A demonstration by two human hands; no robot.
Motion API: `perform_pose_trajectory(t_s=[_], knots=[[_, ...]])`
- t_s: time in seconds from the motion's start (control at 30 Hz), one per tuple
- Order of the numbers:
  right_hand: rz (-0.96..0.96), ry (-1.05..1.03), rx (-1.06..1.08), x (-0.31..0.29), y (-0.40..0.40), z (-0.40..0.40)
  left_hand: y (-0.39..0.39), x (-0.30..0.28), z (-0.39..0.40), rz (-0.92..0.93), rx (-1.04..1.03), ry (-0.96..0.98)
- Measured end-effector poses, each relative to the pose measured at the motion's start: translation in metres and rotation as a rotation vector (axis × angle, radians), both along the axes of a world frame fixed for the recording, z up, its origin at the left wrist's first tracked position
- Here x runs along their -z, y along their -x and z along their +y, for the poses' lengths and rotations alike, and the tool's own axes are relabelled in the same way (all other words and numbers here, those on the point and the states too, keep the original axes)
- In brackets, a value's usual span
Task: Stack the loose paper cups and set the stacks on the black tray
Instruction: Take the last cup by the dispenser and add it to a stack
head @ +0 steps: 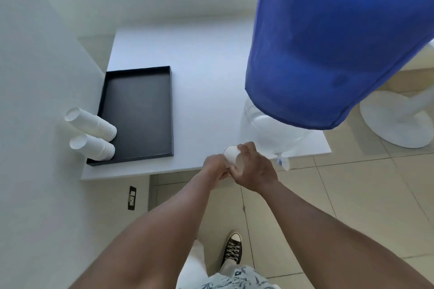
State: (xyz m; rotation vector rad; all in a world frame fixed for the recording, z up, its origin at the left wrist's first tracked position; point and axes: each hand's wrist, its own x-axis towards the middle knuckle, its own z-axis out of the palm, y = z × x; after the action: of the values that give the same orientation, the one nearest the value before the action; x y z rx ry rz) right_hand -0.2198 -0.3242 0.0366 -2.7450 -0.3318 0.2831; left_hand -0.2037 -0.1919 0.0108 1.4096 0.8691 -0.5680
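Head view: white paper cups (232, 156), smooth and tapered, are gripped between both hands right of the black tray (138, 112). Left hand (215, 168) wraps the base while right hand (254, 169) curls over the rim, likely nesting them. Two finished stacks (94, 134) stand at the matte, shallow-walled tray's left edge. White counter (199, 65) beneath.

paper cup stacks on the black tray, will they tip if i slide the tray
Probably, with a quick slide. Both cup stacks are tall and narrow, and paper cups look light for their size. They stand at the left edge of the black tray, whose low rim would hardly catch them. Slide slowly.
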Motion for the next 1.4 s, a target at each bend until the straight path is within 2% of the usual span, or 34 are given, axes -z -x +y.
perform_pose_trajectory(t_s=[0.4, 0.7, 0.8, 0.93, 1.03, 1.2, 1.4], knots=[[0.002, -0.189, -0.242, -0.039, -0.051, 0.176, 0.002, -0.047, 0.169, -0.069, -0.314, -0.046], [0.098, -0.299, -0.297, -0.058, -0.080, 0.273, 0.004, -0.063, 0.254, -0.210, -0.580, -0.133], [0.109, -0.338, -0.330, -0.063, -0.083, 0.301, 0.007, -0.060, 0.276, -0.242, -0.708, -0.255], [0.128, -0.344, -0.388, -0.067, -0.085, 0.337, 0.011, -0.061, 0.309, -0.183, -0.788, -0.554], [0.143, -0.314, -0.419, -0.067, -0.088, 0.361, 0.013, -0.061, 0.329, -0.136, -0.824, -0.660], [0.164, -0.221, -0.520, -0.059, -0.089, 0.394, 0.014, -0.054, 0.353, -0.091, -0.790, -0.604], [0.171, -0.127, -0.597, -0.042, -0.089, 0.415, 0.016, -0.048, 0.367, -0.095, -0.670, -0.394]])
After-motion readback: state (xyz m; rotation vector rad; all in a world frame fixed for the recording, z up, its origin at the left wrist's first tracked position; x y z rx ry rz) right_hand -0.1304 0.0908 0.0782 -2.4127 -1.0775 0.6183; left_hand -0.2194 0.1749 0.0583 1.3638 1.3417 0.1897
